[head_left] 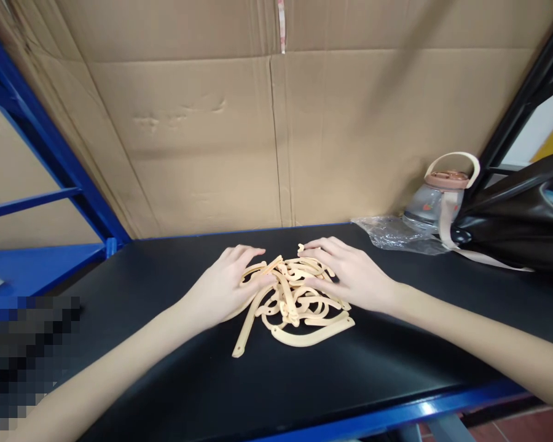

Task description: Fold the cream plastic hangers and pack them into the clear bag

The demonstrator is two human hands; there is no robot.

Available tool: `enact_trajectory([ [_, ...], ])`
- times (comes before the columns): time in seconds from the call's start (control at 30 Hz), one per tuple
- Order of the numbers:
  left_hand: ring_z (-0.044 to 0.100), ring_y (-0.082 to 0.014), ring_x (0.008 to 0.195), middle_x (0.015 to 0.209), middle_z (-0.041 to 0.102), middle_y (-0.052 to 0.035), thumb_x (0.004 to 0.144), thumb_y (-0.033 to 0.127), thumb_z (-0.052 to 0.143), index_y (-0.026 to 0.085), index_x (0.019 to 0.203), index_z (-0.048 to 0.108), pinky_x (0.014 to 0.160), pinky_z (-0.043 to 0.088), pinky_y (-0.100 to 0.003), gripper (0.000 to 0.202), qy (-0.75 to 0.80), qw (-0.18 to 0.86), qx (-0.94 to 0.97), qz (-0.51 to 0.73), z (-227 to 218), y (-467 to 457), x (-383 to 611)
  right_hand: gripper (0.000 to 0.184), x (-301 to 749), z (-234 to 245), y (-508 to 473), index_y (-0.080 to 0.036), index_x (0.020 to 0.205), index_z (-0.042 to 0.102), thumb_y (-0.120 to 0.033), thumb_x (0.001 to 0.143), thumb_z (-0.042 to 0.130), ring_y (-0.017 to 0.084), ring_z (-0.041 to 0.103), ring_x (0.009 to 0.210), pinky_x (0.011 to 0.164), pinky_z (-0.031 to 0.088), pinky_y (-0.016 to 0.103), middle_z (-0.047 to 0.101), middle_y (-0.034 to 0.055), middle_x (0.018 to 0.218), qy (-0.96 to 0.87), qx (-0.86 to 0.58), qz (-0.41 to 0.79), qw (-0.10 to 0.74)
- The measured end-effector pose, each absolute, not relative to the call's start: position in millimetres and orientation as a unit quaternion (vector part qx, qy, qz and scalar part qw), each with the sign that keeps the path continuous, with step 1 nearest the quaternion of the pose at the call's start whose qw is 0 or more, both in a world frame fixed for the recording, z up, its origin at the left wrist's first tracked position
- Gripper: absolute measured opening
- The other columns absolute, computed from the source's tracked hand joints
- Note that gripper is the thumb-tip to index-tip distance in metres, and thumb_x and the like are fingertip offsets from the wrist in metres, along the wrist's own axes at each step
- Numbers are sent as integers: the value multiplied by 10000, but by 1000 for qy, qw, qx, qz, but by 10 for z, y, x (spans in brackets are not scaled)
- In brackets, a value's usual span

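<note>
A heap of beige, curved plastic pieces (288,291) lies on the black tabletop (239,393); some have small holes at their ends. My left hand (235,279) rests at the heap's left side, its thumb over the pieces and apart from the fingers. Against the right side is my right hand (348,270), thumb and fingers apart and curved around the pieces. A small beige end (300,248) shows at its fingertips. Neither hand visibly grips a piece. One long strip (245,334) sticks out toward me, and a wide curved piece (311,336) lies at the near edge.
Cardboard (188,141) stands behind the table. At the back right are a bottle (435,202) with a handle and strap, clear plastic film (387,236), and a shiny black bag (516,215). A blue metal frame (55,141) rises on the left.
</note>
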State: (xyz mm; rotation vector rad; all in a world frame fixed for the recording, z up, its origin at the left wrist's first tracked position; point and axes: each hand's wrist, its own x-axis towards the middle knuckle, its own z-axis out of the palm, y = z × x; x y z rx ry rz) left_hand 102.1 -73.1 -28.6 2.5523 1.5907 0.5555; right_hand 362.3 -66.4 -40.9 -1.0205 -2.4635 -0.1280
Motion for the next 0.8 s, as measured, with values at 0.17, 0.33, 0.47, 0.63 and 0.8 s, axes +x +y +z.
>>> enact_trajectory([
  [0.17,229,-433,1378,1531,254,-168,664,774,553,258,1497,140,1041,298,-621,1063,543,43,830,119,-626,-1132,888,1130,3798,-653,-904,-252,1506,113,-768,628,604,370,91,1425,1100,197,597,121,153,1562,-886,-431,100,139],
  [0.33,116,-394,1417,1557,188,-141,697,812,458,191,1473,237,1102,209,-607,1018,545,31,830,113,-794,-1046,1217,1083,3584,-801,-758,-226,1496,203,-812,646,532,349,-16,1435,1140,132,539,43,105,1581,-893,-416,125,121],
  [0.47,178,-344,1416,1535,251,-155,788,747,420,142,1446,267,1121,240,-534,907,526,53,837,138,-738,-584,1244,991,3500,-805,-347,-165,1484,239,-788,742,446,329,35,1437,1143,179,490,72,131,1574,-892,-413,115,144],
  [0.63,305,-272,1377,1517,302,-108,849,650,451,234,1459,199,1100,321,-435,781,435,62,882,168,-683,-26,972,942,3578,-817,63,-194,1495,172,-747,784,446,305,135,1425,1123,243,485,123,116,1565,-902,-384,103,167],
  [0.8,329,-273,1363,1503,319,-133,837,621,506,208,1437,241,1101,309,-417,775,430,39,884,179,-630,277,825,880,3647,-784,230,-248,1476,225,-739,784,458,322,255,1383,1079,303,513,218,106,1538,-907,-381,63,167],
])
